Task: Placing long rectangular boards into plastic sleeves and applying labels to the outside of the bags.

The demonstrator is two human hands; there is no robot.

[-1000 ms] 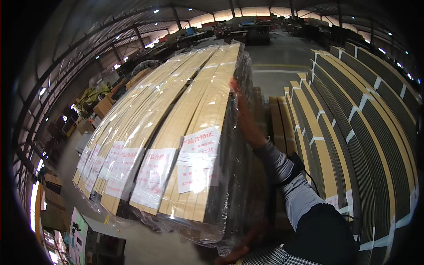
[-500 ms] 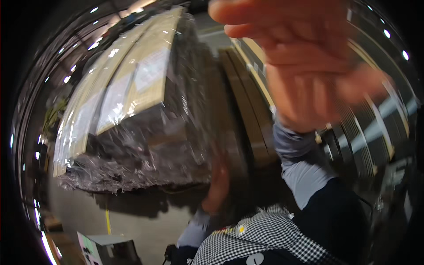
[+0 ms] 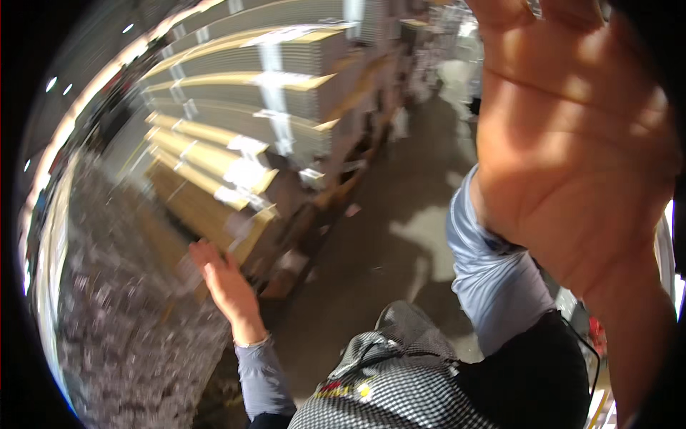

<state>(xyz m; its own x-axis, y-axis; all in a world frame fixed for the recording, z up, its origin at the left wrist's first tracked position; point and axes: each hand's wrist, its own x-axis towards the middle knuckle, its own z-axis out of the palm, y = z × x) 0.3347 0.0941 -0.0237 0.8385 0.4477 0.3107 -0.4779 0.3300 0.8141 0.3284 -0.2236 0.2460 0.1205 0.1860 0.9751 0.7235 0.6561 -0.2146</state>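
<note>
wrapped stack: a blurred, film-covered load filling the lower left of the view, its wrap grey and glinting, with tan board edges showing beside it. left hand: raised, palm toward the wrapped stack, at its right edge; fingers straight and slightly apart, holding nothing; whether they touch the film cannot be told through the blur. a thin band sits at the wrist, above a blue-grey sleeve. right hand: very close to the camera in the upper right, palm open and facing the lens, fingers running out of the top of the frame, spread, gripping nothing; well apart from the wrapped stack. its forearm carries a light blue sleeve. behind the left hand, board stacks in tan and white, strapped with pale bands, recede toward the upper centre. wooden pallets lie under them. a grey concrete floor runs between the stacks and the person. a checked garment shows at the bottom edge.
</note>
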